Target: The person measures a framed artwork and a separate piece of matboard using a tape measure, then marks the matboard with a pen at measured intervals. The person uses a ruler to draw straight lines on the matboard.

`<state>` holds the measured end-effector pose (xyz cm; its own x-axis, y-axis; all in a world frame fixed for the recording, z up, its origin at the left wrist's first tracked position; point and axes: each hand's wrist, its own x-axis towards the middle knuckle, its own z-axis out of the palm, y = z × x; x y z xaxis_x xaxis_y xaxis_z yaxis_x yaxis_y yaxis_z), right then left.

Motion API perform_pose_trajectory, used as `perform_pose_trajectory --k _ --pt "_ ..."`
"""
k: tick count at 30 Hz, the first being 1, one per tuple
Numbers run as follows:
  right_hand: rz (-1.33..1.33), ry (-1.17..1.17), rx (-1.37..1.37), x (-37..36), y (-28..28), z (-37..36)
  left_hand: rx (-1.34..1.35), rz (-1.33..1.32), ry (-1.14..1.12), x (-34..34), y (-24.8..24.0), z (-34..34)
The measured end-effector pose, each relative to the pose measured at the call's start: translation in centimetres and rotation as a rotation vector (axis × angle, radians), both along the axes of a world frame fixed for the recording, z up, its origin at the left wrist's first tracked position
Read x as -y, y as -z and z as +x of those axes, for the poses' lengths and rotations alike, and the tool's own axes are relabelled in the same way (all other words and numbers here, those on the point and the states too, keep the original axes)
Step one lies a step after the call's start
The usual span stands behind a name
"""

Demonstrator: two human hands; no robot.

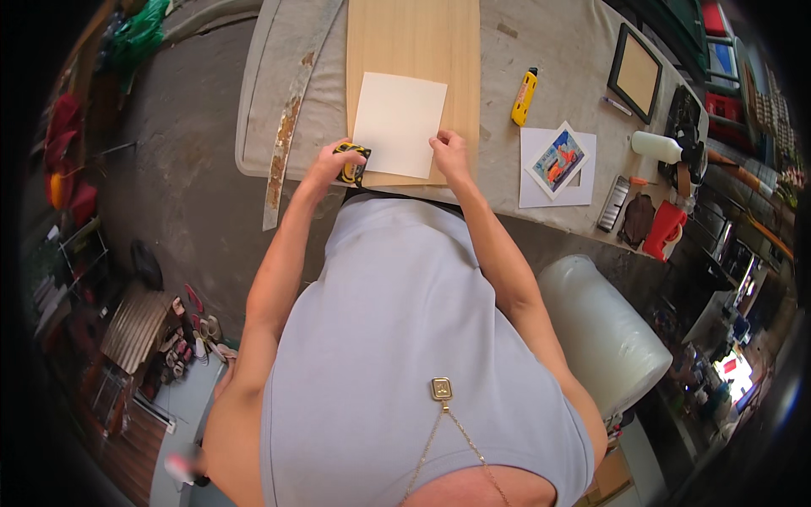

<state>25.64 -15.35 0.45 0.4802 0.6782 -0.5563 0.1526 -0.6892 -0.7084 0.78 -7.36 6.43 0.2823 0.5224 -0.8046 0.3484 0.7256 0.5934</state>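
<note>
A white rectangular sheet [400, 122] lies slightly askew on a pale wooden board [414, 38] at the table's near edge. My left hand [328, 162] is closed round a yellow and black tape measure [352, 162] beside the sheet's lower left corner. No drawn-out tape shows. With fingers pinched, my right hand [450, 155] grips the sheet's right edge near its lower corner. My fingertips partly hide that edge.
Left of the board lies a long worn metal straightedge [287, 127], overhanging the table [498, 160]. To the right are a yellow utility knife [524, 97], a colourful picture [557, 160] on white card, a black frame [635, 73], a white bottle [656, 147] and a red tape dispenser [666, 231].
</note>
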Motion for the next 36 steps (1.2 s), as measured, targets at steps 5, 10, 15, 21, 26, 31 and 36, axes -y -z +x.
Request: perform_pose_trajectory --k 5,10,15,21,26,31,36 --pt "-0.062 0.123 -0.004 -0.3 1.5 -0.4 0.024 -0.045 0.068 -0.1 -0.8 0.1" --pt "-0.109 0.215 -0.256 -2.3 -2.2 0.8 0.171 -0.040 -0.043 -0.7 -1.7 -1.4" --pt "0.052 0.237 -0.418 -2.3 -5.5 1.9 0.371 -0.099 -0.066 -1.5 -4.8 -3.3" --pt "0.275 0.214 -0.520 -3.0 -10.9 2.2 0.514 0.039 -0.122 -1.9 -9.0 -4.1" --pt "0.353 0.190 -0.523 -3.5 -14.2 2.2 0.587 0.110 -0.068 -2.6 -10.5 -4.8" --pt "0.422 0.152 -0.500 -3.6 -16.5 2.4 0.597 0.159 -0.037 -2.9 -12.5 -4.7" --pt "0.483 0.161 -0.473 -4.2 -18.6 2.4 0.603 0.205 -0.022 -3.2 -13.8 -4.6"
